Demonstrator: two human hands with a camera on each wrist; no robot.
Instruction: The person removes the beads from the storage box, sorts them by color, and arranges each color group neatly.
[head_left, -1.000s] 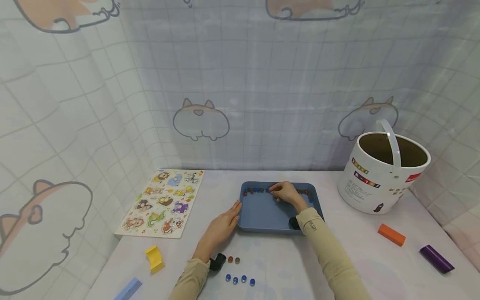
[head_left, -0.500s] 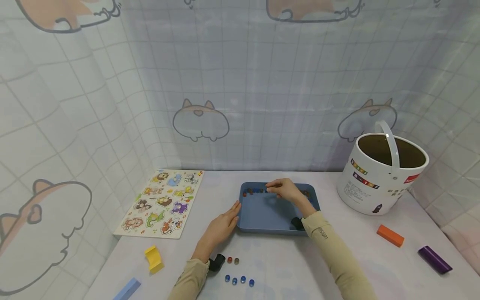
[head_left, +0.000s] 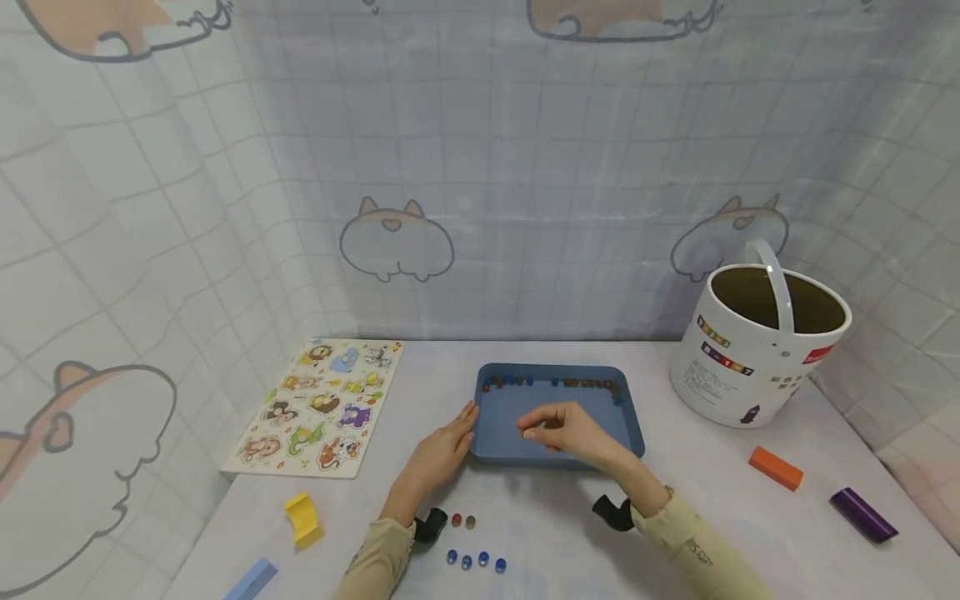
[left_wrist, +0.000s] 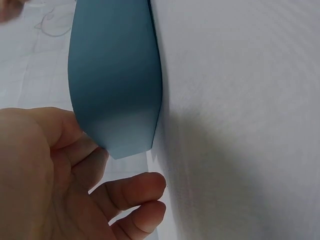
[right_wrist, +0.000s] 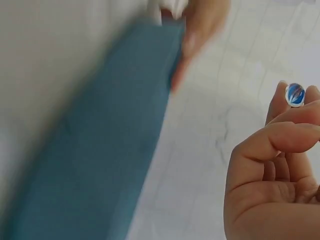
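Observation:
My right hand [head_left: 573,432] is over the front part of the blue-grey tray [head_left: 498,433], thumb and fingers drawn together. In the right wrist view a clear marble with a blue swirl [right_wrist: 295,95] shows at its fingertips, pinched there; in the head view the fingers hide it. My left hand [head_left: 441,454] rests against the tray's left wall, fingers fairly straight. The left wrist view shows its fingers [left_wrist: 92,167] touching the tray corner. Along the tray's back wall lie blue marbles [head_left: 529,381] and brown marbles [head_left: 588,384], with a gap in the row.
Several blue marbles [head_left: 483,558] lie in front, near a red marble [head_left: 456,520] and a brownish one. An animal puzzle board [head_left: 318,408] and yellow block [head_left: 303,521] are left. A white bucket [head_left: 750,358], orange block [head_left: 776,468] and purple block [head_left: 862,515] are right.
My right hand has drawn back from the tray's rear row toward its front edge, uncovering the marbles there. The left hand has stayed at the tray's left side.

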